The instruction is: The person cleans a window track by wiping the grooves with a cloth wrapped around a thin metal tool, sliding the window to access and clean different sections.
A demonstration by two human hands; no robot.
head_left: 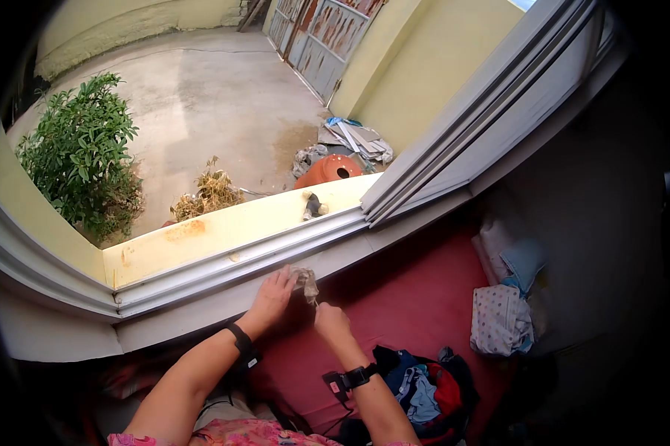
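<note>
Both hands are at the inner edge of the window sill (201,297), just below the sliding track (238,260). The left hand (273,291) has its fingers wrapped over a small crumpled rag (305,281), grasping its upper part against the sill edge. The right hand (331,321) sits just beside and below it, with fingers pinched on the rag's lower end (exact finger contact is hard to make out, as the rag is small and partly covered). Each wrist carries a black strap: left (240,338), right (357,377).

The rag sits at the sill's inner edge, roughly mid-span, left of where the open window frame (461,134) meets the track.

On the outer ledge (223,230), near its right end, lies a small dark and light object (313,206) (too small to identify). Rust-coloured stains mark the ledge further left.

Below the sill there is a red surface (409,290). A pile of mixed clothes (424,386) lies at its near edge, and folded cloths (502,316) lie at its right edge.

Outside is a concrete yard with a green bush (82,156), a dry plant (210,193) and an orange clay pot (327,169) on its side.
</note>
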